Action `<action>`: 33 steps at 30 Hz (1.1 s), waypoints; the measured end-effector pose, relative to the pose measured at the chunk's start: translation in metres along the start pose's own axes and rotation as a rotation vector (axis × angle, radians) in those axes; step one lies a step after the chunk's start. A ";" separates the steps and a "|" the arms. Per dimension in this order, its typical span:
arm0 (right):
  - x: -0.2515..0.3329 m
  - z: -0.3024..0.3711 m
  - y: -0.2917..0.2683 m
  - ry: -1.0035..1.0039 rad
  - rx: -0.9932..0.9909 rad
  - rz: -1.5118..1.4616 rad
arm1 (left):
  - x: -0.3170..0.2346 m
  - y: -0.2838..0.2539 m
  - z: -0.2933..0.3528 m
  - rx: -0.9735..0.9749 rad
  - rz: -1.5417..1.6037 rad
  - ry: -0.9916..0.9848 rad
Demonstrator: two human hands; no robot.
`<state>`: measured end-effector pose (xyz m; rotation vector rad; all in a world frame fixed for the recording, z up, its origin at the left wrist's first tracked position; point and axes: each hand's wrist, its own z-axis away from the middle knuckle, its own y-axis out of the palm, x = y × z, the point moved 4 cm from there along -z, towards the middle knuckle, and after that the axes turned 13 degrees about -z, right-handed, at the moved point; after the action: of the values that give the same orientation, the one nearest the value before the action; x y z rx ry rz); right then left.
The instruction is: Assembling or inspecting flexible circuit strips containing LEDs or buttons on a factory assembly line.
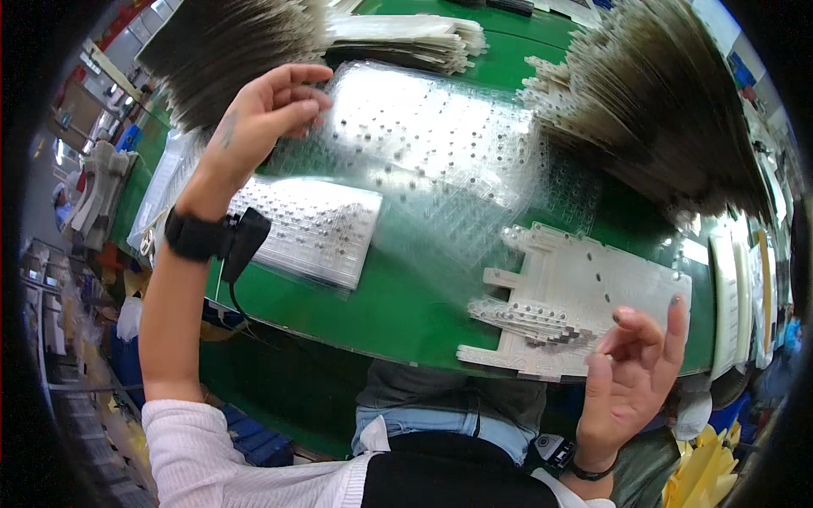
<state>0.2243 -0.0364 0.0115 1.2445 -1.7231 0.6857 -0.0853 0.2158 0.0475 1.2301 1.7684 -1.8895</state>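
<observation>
My left hand (284,106) is raised at the upper left edge of a clear plastic sheet (415,114), its fingers loosely curled and a gap between index finger and thumb. I see no sheet between those fingers. The sheet carries rows of small dark dots, and its lower part is smeared by motion. On the right, my right hand (631,372) is palm up with the fingers apart, over the near edge of a flat white plate with notched tabs (631,271). Dark patches mark some of its fingertips. Several narrow dotted strips (525,317) lie on the plate's left part.
A stack of dotted clear sheets (309,224) lies left on the green table (406,313). Tall fanned stacks of thin sheets rise at the back left (237,55) and back right (669,110). A lower white stack (406,38) sits between them. Yellow material (703,470) is below right.
</observation>
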 end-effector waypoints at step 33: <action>-0.026 0.021 0.002 0.420 -0.098 -0.450 | -0.080 0.177 0.131 0.197 0.504 -0.205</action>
<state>0.2185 -0.0408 -0.0214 1.2558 -1.0735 0.5359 0.0364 0.0307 -0.0294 1.3355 1.0621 -1.8290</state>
